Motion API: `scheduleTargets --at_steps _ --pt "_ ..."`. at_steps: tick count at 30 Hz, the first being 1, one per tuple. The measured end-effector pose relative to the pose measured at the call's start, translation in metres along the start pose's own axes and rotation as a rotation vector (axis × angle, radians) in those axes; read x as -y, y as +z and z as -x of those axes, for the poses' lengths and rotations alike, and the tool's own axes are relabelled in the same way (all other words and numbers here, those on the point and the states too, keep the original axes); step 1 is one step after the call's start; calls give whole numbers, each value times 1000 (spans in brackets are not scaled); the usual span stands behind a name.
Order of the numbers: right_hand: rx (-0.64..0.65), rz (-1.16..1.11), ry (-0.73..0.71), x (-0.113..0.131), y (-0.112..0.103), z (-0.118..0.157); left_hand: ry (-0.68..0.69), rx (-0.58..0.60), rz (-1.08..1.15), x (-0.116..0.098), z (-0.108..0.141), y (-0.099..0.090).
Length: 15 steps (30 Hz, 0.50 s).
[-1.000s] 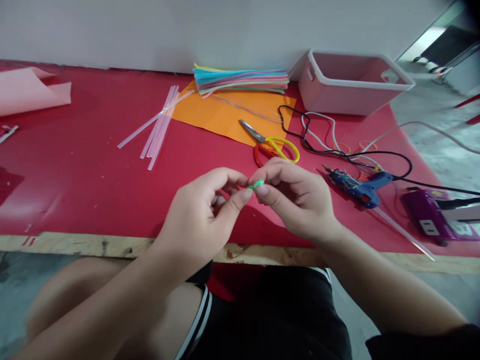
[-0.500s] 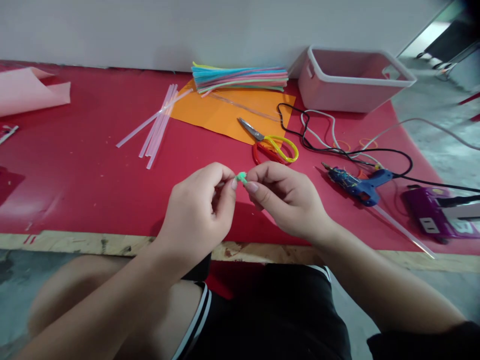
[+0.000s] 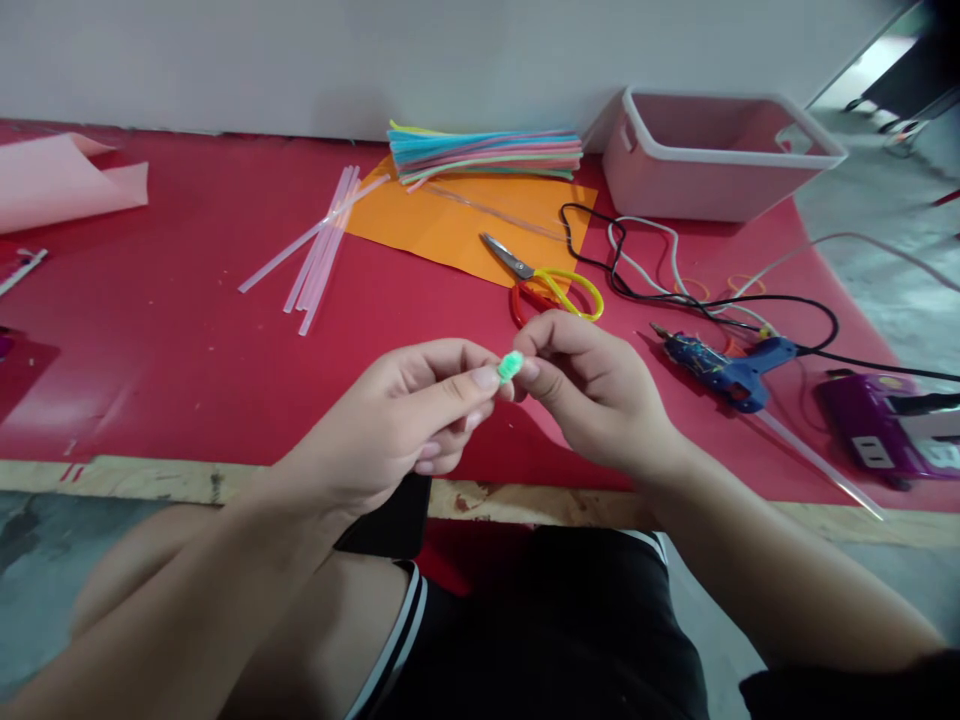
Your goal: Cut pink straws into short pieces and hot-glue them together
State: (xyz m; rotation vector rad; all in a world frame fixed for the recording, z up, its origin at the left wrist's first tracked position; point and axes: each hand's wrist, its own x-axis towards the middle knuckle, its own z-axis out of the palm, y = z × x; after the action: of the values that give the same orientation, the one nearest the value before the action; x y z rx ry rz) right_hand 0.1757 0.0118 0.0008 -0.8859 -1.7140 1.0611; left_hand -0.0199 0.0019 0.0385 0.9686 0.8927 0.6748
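The left hand (image 3: 409, 405) has its grip pinched on a green piece (image 3: 511, 366); the right hand (image 3: 604, 390) touches it, its hold unclear. Scissors (image 3: 536, 274) lie beyond, partly on orange paper (image 3: 431, 230).

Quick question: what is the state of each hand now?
Left hand: closed, pinching the small green fuzzy piece.
Right hand: closed at the piece's edge; whether it grips cannot be told.
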Motion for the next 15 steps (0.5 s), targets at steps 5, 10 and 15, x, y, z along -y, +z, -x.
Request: scheduleTargets --at_steps 5,10,15 --pt "68 -101 87 3 -5 -1 -82 104 -123 -8 4 -7" --pt "131 116 -17 2 -13 -6 114 -52 -753 -4 7 -8" --pt "108 511 -286 -9 -5 -5 112 -235 -1034 13 0 4"
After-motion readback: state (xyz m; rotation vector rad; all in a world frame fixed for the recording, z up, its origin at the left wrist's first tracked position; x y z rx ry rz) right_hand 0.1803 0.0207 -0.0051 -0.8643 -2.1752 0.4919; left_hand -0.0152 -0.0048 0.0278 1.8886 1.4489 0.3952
